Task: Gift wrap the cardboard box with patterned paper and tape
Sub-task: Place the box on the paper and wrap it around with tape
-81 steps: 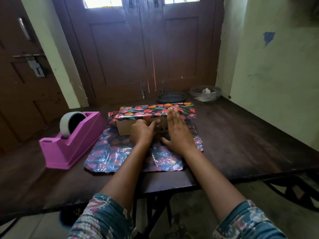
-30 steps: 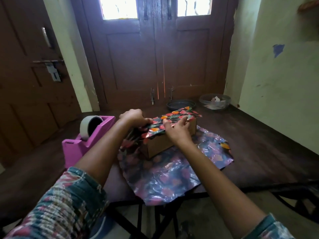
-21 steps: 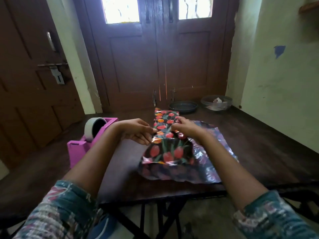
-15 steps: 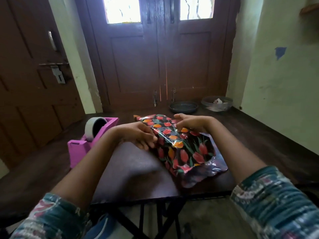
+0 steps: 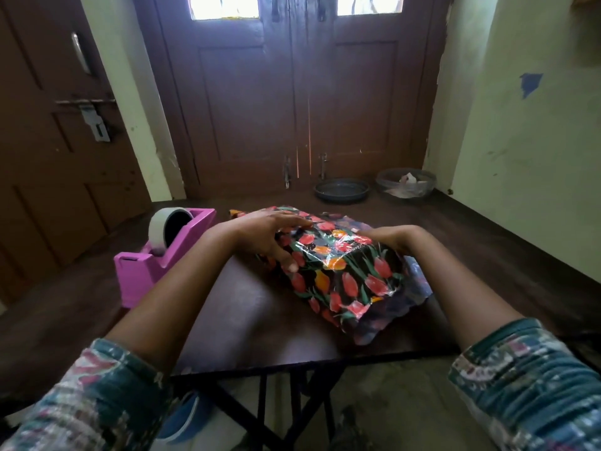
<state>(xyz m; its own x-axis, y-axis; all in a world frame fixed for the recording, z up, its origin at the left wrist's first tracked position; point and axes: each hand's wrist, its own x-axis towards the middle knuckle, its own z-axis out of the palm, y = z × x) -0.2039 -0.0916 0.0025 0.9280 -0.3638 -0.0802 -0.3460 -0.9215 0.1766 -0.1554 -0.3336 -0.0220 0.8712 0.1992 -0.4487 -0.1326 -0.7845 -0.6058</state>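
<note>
The left hand [image 5: 270, 237] lies over the top of the package, fingers spread on the patterned paper [image 5: 341, 271] and the thumb bent down on the near-left side, so it clamps the paper against the cardboard box, which is fully hidden under the wrap. The right hand [image 5: 388, 237] is at the far right edge of the same package. Its fingers go behind it, so I cannot tell if they grip or only press. The package sits skewed on the dark table [image 5: 247, 323], near the front edge, and a loose flap with a dull silvery back sticks out at its near right end. I judge the box light and stiff, but the paper looks like glossy film, thin and slippery, and it will probably spring open if released. It is better to hold on the box edges through the paper, one hand pressing the fold flat, and not to pull at the loose flap, which may tear. The pink tape dispenser [image 5: 146, 271] with its roll [image 5: 166, 229] stands near on the left. No tape shows on the paper yet.
</note>
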